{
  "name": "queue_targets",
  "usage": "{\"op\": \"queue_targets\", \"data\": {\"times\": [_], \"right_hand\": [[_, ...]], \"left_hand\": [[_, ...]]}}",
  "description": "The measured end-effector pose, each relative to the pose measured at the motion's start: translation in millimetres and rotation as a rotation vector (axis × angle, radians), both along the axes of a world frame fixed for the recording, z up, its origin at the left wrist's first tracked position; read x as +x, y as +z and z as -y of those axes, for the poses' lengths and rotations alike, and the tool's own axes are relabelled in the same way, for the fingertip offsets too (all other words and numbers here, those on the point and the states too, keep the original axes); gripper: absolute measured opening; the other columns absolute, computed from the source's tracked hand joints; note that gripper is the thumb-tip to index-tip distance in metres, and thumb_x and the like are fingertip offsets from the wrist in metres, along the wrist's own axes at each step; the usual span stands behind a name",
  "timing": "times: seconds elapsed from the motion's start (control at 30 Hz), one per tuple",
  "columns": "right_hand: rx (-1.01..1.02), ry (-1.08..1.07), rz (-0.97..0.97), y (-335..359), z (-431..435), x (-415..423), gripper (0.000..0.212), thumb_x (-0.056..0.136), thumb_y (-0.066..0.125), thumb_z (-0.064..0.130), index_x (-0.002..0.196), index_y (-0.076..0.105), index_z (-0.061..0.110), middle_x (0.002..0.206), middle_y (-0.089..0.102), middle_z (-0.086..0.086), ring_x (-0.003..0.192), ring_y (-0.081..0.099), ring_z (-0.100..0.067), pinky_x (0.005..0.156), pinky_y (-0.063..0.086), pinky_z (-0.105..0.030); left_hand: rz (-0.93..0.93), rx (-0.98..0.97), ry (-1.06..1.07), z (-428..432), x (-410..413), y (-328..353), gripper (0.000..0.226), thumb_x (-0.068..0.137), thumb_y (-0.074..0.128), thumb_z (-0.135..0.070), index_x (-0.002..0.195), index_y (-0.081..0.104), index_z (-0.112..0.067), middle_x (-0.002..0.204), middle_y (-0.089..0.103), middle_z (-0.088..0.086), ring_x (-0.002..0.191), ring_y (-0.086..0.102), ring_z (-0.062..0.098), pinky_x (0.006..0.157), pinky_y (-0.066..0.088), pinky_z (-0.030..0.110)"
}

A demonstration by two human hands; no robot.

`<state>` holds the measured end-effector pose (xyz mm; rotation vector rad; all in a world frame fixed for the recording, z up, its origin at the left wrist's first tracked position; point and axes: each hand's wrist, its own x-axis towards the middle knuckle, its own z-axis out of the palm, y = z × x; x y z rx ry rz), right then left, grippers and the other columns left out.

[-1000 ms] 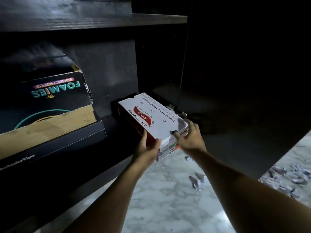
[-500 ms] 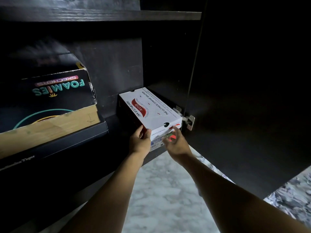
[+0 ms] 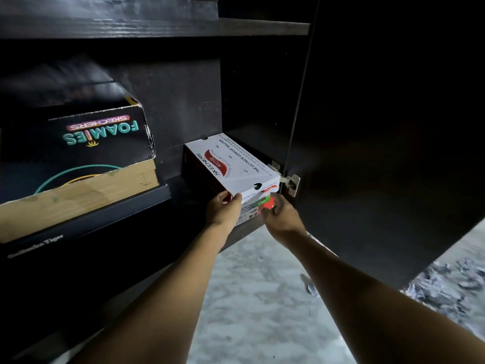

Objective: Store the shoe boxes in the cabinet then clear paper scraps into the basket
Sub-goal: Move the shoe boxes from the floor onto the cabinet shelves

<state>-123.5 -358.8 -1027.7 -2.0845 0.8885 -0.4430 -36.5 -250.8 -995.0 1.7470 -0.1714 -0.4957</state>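
A white shoe box with red print lies on the bottom shelf of a dark cabinet, close to the right wall and the hinge. My left hand presses its front left corner with fingers curled on the lid edge. My right hand rests against the labelled front end, fingers on the box. A black shoe box with teal lettering sits to the left on top of a flat dark box. Crumpled paper scraps lie on the floor at the right.
The open cabinet door stands at the right, hung on a metal hinge. An upper shelf spans the top. A pale marble floor shows below, with one scrap beside my right forearm.
The white box has slid deeper onto the shelf, toward the back right corner. Both hands have moved from gripping its sides to pressing its front end.
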Motion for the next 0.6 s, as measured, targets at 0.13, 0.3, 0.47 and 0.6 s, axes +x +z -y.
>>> {"op": "queue_targets", "data": {"times": [0.13,0.3,0.47,0.6], "right_hand": [[-0.082,0.003,-0.074,17.4,-9.9,-27.2,0.041,0.09,0.054,0.042,0.13,0.051,0.035,0.126,0.063,0.004,0.114,0.06,-0.021,0.092,0.05,-0.036],[-0.198,-0.064,-0.133,56.7,-13.7,-71.6,0.051,0.093,0.053,0.041,0.142,0.044,0.033,0.135,0.058,-0.001,0.119,0.057,-0.023,0.096,0.048,-0.037],[-0.276,-0.146,-0.22,93.4,-15.4,-139.5,0.054,0.093,0.049,0.044,0.145,0.041,0.032,0.145,0.051,-0.001,0.126,0.054,-0.024,0.101,0.046,-0.041],[-0.294,-0.276,-0.24,113.1,-23.9,-210.8,0.054,0.093,0.05,0.041,0.145,0.043,0.028,0.143,0.054,-0.002,0.125,0.055,-0.022,0.102,0.046,-0.041]], "left_hand": [[0.12,0.07,-0.088,-5.1,-14.5,17.1,0.038,0.093,0.061,-0.025,0.129,0.057,-0.014,0.121,0.063,0.005,0.106,0.061,0.024,0.087,0.051,0.031],[0.275,0.143,-0.268,-7.4,-52.8,39.6,0.032,0.092,0.062,-0.028,0.121,0.065,-0.016,0.12,0.067,0.004,0.108,0.062,0.021,0.084,0.046,0.022],[0.337,0.166,-0.378,2.6,-102.4,63.7,0.032,0.092,0.059,-0.03,0.121,0.067,-0.018,0.107,0.069,0.003,0.098,0.063,0.02,0.076,0.042,0.021],[0.368,0.13,-0.514,12.9,-160.4,76.5,0.021,0.09,0.06,-0.028,0.108,0.069,-0.022,0.094,0.069,0.001,0.083,0.062,0.019,0.071,0.044,0.023]]}}
